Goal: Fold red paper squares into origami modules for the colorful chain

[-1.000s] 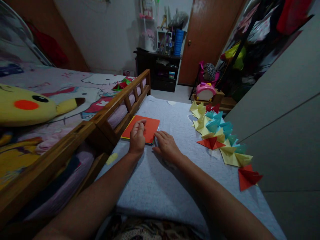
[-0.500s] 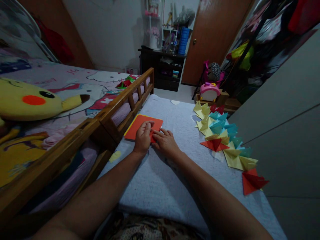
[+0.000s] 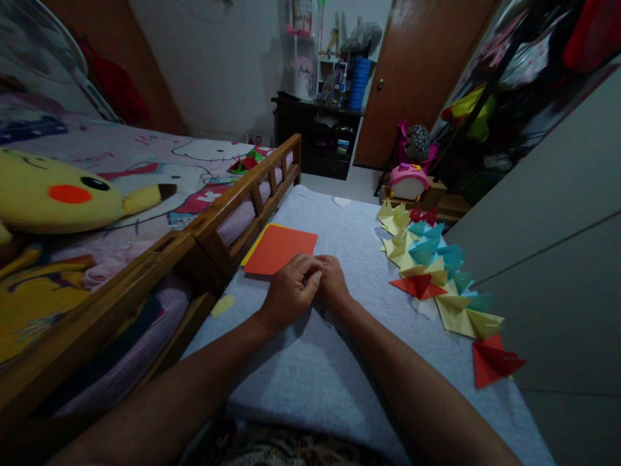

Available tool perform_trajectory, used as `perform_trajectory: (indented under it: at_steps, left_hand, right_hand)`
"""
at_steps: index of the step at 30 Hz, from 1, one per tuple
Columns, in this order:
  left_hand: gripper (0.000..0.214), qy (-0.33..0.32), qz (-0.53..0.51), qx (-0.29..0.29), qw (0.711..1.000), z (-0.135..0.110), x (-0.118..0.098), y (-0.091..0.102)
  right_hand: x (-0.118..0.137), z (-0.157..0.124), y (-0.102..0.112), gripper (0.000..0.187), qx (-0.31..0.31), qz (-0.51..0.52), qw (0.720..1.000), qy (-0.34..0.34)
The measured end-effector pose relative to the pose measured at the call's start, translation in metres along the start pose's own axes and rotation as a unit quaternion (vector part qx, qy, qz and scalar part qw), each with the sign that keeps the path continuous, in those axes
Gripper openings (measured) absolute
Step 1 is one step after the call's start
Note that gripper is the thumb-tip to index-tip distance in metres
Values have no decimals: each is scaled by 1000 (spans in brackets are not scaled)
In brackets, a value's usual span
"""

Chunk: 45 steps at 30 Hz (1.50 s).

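Note:
My left hand (image 3: 292,288) and my right hand (image 3: 334,283) meet fingertip to fingertip, low over the mattress. Both have curled fingers and are closed; whatever lies between them is hidden by the fingers. Just beyond my left hand, a stack of square orange paper (image 3: 281,249) lies flat, with a yellow sheet (image 3: 256,243) showing along its left edge. Off to the right stand several folded paper cranes in rows: pale yellow cranes (image 3: 400,248), blue cranes (image 3: 429,249) and red ones, the nearest red crane (image 3: 493,361) sitting apart at the front.
A wooden bed rail (image 3: 233,197) runs along the left, with a yellow plush toy (image 3: 58,194) on the bed behind it. A grey-white cabinet (image 3: 557,226) borders the right side. A dark shelf unit (image 3: 313,139) and a pink toy (image 3: 409,181) stand beyond the mattress.
My hands have come nearer to me and to the right, off the orange stack. They have closed together, and the red paper seen between the fingers is now out of sight.

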State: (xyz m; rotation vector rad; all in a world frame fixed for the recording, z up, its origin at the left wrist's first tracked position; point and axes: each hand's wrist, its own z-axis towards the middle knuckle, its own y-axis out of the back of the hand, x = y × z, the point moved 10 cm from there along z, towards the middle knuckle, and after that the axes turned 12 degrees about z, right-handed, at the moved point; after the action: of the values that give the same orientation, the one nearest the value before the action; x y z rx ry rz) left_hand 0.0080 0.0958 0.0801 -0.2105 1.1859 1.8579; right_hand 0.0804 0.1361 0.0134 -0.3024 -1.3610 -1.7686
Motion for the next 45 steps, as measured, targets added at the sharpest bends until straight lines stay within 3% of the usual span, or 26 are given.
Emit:
perform_trajectory:
  at_steps: [3,5,9,14,19,25,31,34,39,41,45]
  left_hand:
    - [12,-15,51,47,997,-7,-4,-2]
    - [13,-10,83,65,994,-11,7,-3]
    - [22,23,176,33,983,-11,49,7]
    - [34,77,176,55,980,-11,95,3]
    - [34,83,166,49,981,-12,99,0]
    - [30,51,185,37,981,-15,80,3]
    - [25,-63,225,-11,972,-19,45,11]
    - [17,-127,215,-34,968,-24,26,14]
    - [16,-245,104,-66,962,-43,-17,17]
    - [17,-281,68,-51,956,-51,-35,13]
    - [21,-331,63,73,939,-67,-61,-18]
  right_hand:
    - [0,0,1,21,-1,18,1000,6]
    - [0,0,2,19,-5,28,1000,4]
    - [-2,0,3,14,-11,46,999,-1]
    - [-1,0,3,19,-1,57,998,11]
    - [5,2,-2,19,17,37,999,33]
    - [4,7,-1,15,8,31,999,43]
    - [9,-1,29,16,-38,41,997,45]
    - [26,-20,55,17,-56,74,991,93]
    - [46,-76,82,34,-12,35,992,122]
    - [44,-100,88,45,8,-8,994,111]
    - [29,-139,91,43,33,-79,994,70]
